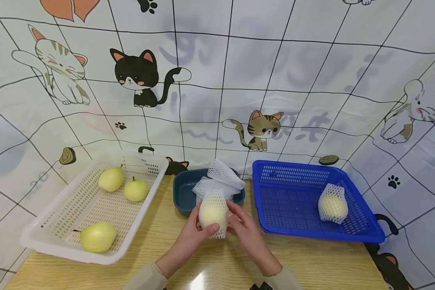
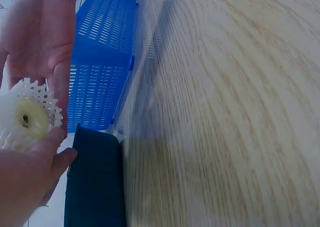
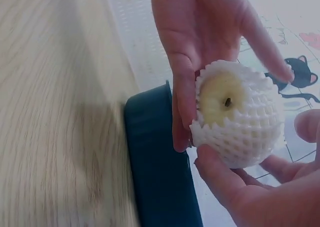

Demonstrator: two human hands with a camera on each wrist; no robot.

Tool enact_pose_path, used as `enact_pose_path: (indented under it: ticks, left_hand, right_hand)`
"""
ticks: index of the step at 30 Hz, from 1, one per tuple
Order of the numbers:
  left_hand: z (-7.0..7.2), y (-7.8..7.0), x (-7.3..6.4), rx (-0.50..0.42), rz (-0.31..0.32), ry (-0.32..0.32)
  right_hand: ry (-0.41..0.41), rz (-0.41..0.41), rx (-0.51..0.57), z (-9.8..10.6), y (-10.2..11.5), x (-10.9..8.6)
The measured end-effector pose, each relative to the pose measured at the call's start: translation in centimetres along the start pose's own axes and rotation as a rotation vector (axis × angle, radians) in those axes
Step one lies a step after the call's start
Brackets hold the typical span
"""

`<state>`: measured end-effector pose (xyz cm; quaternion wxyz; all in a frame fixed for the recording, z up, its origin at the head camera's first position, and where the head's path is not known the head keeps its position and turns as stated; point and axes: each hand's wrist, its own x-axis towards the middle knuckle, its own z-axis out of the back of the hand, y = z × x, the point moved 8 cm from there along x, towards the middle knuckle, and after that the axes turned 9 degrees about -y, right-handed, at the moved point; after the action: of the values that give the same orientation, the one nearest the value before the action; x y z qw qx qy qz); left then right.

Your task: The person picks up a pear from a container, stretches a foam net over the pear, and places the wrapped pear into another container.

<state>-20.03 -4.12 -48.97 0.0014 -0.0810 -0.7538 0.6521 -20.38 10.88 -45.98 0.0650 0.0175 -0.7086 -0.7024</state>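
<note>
Both hands hold a yellow-green pear point(image 3: 212, 104) inside a white foam net point(image 3: 255, 132), above the table's middle. My left hand point(image 1: 191, 233) grips it from the left, thumb across its front. From the right, my right hand point(image 1: 247, 235) holds the netted pear with its fingers along the side. One end of the pear, with a small dark spot, shows through the net's opening in both wrist views. Behind the hands, a dark teal basin point(image 1: 183, 197) holds more white foam nets point(image 1: 221, 177).
A white basket point(image 1: 130, 241) on the left has three bare pears point(image 1: 98, 237) in it. On the right, a blue basket point(image 1: 286, 201) contains one netted pear point(image 1: 332, 207). All stand on a wooden table point(image 1: 311, 262) before a cat-print cloth point(image 1: 203, 100).
</note>
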Motion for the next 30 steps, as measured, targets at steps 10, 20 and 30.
enact_pose_path:
  ticks: [10, 20, 30]
  left_hand:
    - [-1.1, -1.4, -0.9, -0.211, -0.039, 0.25]
    - [0.0, -2.0, -0.8, 0.055, -0.3, 0.075]
    - [0.3, -5.0, -1.9, 0.355, -0.782, -0.192]
  right_hand:
    - [-0.081, -0.176, 0.037, 0.8, -1.3, 0.6]
    - [-0.09, -0.234, 0.209, 0.8, -1.7, 0.9]
    - [-0.097, -0.218, 0.274, 0.1, -1.4, 0.6]
